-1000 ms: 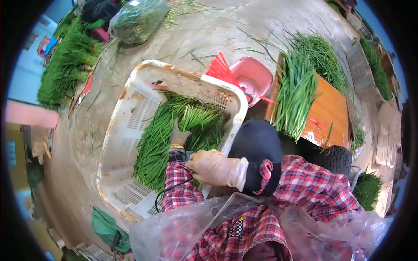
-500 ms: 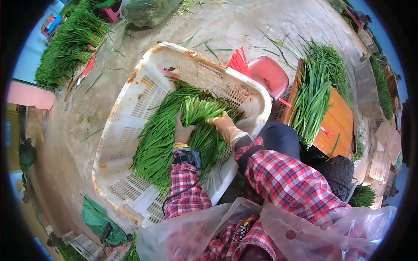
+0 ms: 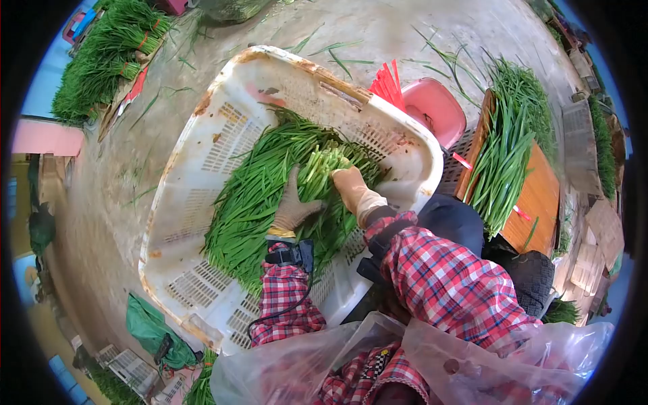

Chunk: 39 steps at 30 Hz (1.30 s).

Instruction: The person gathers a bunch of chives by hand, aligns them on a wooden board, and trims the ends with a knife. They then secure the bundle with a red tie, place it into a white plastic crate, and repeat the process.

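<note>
A pile of long green leafy stalks (image 3: 250, 202) lies in a large white plastic basket (image 3: 172, 175) with rusty-brown stains. My left hand (image 3: 294, 204), in a grey glove, rests on the pile with thumb and fingers spread apart. To its right, my right hand (image 3: 349, 189), in a pale glove, is closed round the pale-ended stalks (image 3: 322, 165) at the top of the pile. Its fingertips are partly hidden behind the hand.
At the right, loose green stalks (image 3: 503, 162) lie over a brown wooden board (image 3: 540, 196). Beyond the basket are a pink tub (image 3: 439, 111) and red strips (image 3: 388, 86). Bundled greens (image 3: 111, 57) sit at upper left, a green bag (image 3: 152, 331) at lower left.
My right hand has closed round the pale stalk ends, where its fingers were reaching over the leaves. My left hand has shifted slightly right and its fingers have opened wider. The view has moved a little.
</note>
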Available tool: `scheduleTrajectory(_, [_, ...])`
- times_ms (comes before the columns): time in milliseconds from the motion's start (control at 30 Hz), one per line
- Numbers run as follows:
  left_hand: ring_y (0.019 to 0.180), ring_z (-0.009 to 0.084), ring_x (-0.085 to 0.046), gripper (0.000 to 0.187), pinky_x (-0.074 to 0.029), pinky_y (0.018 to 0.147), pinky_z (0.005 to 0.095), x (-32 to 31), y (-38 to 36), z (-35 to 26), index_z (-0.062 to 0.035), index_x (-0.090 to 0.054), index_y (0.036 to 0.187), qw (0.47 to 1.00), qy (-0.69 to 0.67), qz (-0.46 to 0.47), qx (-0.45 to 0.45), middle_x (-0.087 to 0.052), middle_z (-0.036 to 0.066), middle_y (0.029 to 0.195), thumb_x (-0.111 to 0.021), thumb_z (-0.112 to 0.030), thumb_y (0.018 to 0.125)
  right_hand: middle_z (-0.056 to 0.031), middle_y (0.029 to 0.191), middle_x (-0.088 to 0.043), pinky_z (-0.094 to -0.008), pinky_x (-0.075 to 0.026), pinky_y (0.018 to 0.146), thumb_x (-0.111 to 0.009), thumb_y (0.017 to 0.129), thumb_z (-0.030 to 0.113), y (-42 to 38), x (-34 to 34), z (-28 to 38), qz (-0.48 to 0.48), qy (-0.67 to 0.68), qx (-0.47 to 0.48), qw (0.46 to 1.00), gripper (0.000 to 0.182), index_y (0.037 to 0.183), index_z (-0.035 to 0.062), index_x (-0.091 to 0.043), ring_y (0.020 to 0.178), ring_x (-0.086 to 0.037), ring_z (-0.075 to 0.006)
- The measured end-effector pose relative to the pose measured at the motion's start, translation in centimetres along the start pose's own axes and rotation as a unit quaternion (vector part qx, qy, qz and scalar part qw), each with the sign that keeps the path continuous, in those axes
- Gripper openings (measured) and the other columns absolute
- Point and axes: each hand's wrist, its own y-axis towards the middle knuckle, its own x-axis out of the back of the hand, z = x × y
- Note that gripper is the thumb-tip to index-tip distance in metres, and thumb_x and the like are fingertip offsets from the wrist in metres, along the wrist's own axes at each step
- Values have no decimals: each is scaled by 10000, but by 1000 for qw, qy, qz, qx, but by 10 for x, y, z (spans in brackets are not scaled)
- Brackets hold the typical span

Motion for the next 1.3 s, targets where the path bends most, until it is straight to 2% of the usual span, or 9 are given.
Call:
scheduleTrajectory(233, [1058, 321, -589, 746, -455, 936, 374, 1, 17, -5, -12, -490, 1258, 994, -12, -31, 102, -603, 220, 1157, -775, -252, 611, -47, 1106, -623, -285, -452, 849, -507, 815, -56, -4, -8, -8, 100, 79, 32, 991, 487, 1284, 75, -519, 970, -580, -171])
scheduleTrajectory(367, [1058, 340, -588, 709, -464, 915, 408, 2, 17, -12, -53, -495, 1270, 994, 15, -49, 98, -590, 210, 1172, -751, -292, 653, -43, 1218, -569, -307, -423, 925, -629, 766, -73, 4, -7, -17, 152, 37, 32, 987, 732, 1420, 69, -332, 1082, -535, -179])
scheduleTrajectory(533, [1009, 408, -574, 634, -473, 854, 465, -28, -8, -42, -90, -517, 1232, 982, 176, -41, 54, -565, 205, 1120, -728, -331, 684, -99, 1236, -543, -350, -414, 946, -828, 683, 90, -18, -10, 4, 57, 47, 27, 997, 1137, 1494, 67, -32, 1094, -515, -217])
scheduleTrajectory(767, [975, 410, -577, 463, -469, 843, 479, -62, -23, -53, -58, -538, 1129, 973, 196, -120, 29, -565, 207, 1098, -676, -275, 744, -202, 1196, -597, -332, -453, 915, -826, 647, 164, 6, 1, -17, -45, -76, 95, 992, 1055, 1478, 42, -188, 1056, -595, -290])
scheduleTrajectory(867, [996, 418, -566, 436, -462, 859, 479, -46, -18, -70, -51, -529, 1131, 981, 106, -46, 158, -554, 226, 1103, -651, -241, 759, -201, 1160, -616, -331, -461, 903, -829, 640, 176, 1, -6, -20, -38, -68, 115, 990, 1040, 1474, 56, -219, 1044, -604, -295])
scheduleTrajectory(967, [1026, 429, -553, 436, -454, 875, 481, -51, -14, -53, -45, -524, 1115, 984, 152, -3, 93, -544, 244, 1131, -642, -267, 759, -148, 1155, -604, -288, -469, 862, -812, 668, 94, -14, -4, -3, -73, -101, 95, 988, 990, 1467, 54, -230, 1002, -583, -210])
scheduleTrajectory(1133, [1112, 384, -514, 664, -440, 922, 429, -49, -47, -55, -83, -467, 1348, 986, 158, -37, -39, -536, 197, 1175, -662, -298, 751, -85, 980, -682, -285, -495, 792, -782, 689, 146, 18, 3, -25, -170, -184, 114, 961, 632, 1259, 27, -538, 856, -638, -179])
scheduleTrajectory(1233, [1088, 370, -527, 627, -445, 927, 405, -18, -51, -73, -59, -467, 1334, 998, 33, 7, -55, -539, 197, 1166, -654, -185, 749, -164, 1029, -683, -343, -498, 849, -762, 669, 241, 19, 6, -23, -155, -148, 93, 972, 636, 1243, 54, -562, 949, -657, -288])
scheduleTrajectory(1300, [1042, 334, -545, 537, -449, 908, 404, -14, -48, -61, -67, -520, 1255, 985, 61, -115, -111, -548, 174, 1127, -621, -93, 729, -153, 994, -691, -337, -502, 826, -747, 679, 220, 24, 9, -28, -146, -139, 93, 975, 586, 1213, 45, -581, 914, -664, -276])
